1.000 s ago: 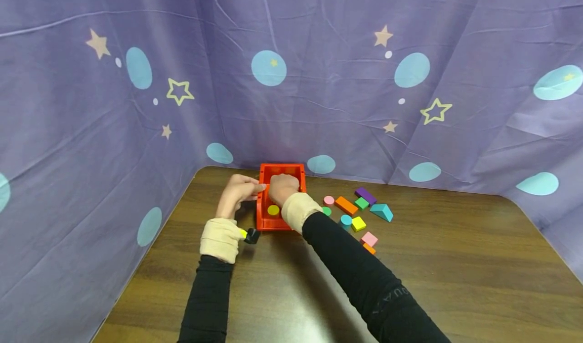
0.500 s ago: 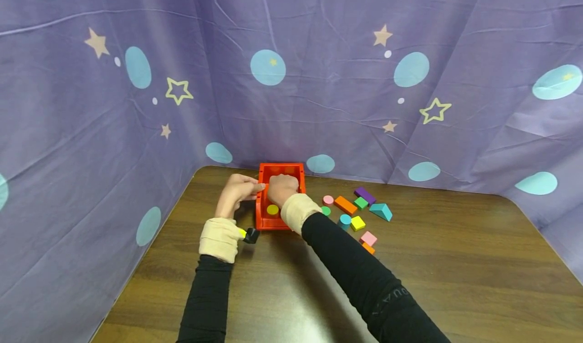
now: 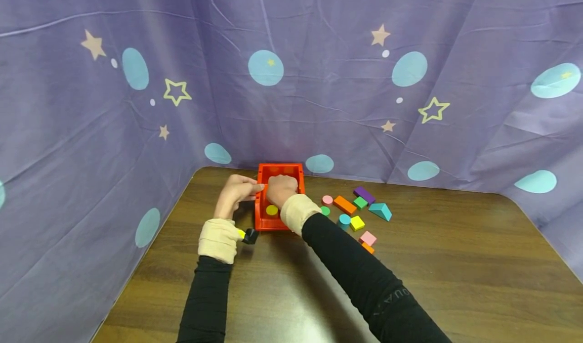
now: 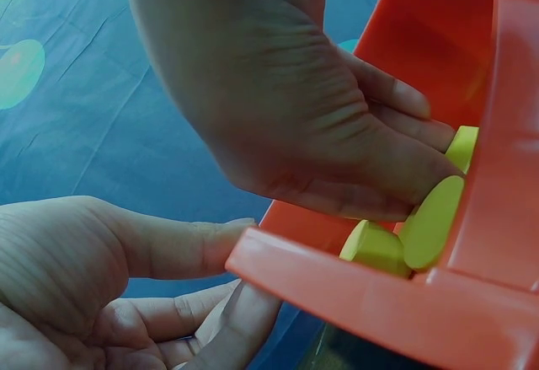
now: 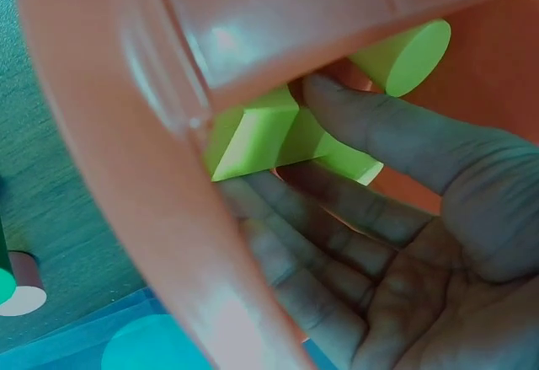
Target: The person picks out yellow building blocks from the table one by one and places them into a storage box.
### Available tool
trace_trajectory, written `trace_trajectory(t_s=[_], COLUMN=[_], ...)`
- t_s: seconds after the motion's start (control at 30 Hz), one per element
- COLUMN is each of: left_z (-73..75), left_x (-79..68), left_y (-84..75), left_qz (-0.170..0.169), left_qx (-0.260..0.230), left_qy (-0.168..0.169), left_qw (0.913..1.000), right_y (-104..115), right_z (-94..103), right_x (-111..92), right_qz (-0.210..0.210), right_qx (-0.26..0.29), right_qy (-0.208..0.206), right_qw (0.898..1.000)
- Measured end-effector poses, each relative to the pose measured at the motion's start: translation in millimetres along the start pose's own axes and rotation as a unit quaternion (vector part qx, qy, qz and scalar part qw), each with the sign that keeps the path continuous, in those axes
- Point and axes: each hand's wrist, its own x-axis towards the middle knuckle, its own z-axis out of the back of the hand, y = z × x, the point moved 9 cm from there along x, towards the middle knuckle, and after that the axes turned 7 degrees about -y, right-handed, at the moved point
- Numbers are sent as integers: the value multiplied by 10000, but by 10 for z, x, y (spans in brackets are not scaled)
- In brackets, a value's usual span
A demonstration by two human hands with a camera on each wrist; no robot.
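A red open-topped box (image 3: 273, 225) stands at the back of the table with yellow blocks inside. My left hand (image 3: 237, 194) is at its left side, thumb and fingers pinching the rim (image 4: 337, 281) in the left wrist view. Reaching down into the box is my right hand (image 3: 282, 188). In the right wrist view its thumb and fingers close around a yellow block (image 5: 253, 134) with slanted faces, partly hidden by the box wall. A yellow cylinder (image 5: 418, 58) lies beside the thumb. Another round yellow block (image 3: 272, 210) shows near the box's front.
Right of the box lie loose blocks: a purple bar (image 3: 365, 195), an orange bar (image 3: 344, 205), a light-blue wedge (image 3: 380, 211), a blue cylinder (image 3: 343, 221), a yellow block (image 3: 357, 223), a pink block (image 3: 368, 238) and others. A purple patterned curtain (image 3: 319, 105) hangs behind the table.
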Motion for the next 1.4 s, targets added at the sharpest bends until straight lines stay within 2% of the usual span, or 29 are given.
trace_trajectory(t_s=[0.47,0.73,1.07,1.4], left_z=[-19,-26,-22,-21], left_x=[11,27,18,6], left_y=[9,16,18,14], left_qz=[-34,-17,1,40], left_qx=[-54,-119,-79,-123], left_qy=[12,47,29,27], left_qw=[10000,9999,10000,9999], right_y=[-6,-83,-378,-773], right_z=[213,501,913,1181], right_x=[-137,-209,-303,-470], right_qz=[134,375,314,299], right_qx=[-89,118,538,1142], right_qy=[-257,-670,-870,-1140], right_qw=[9995,9970,9943,9864])
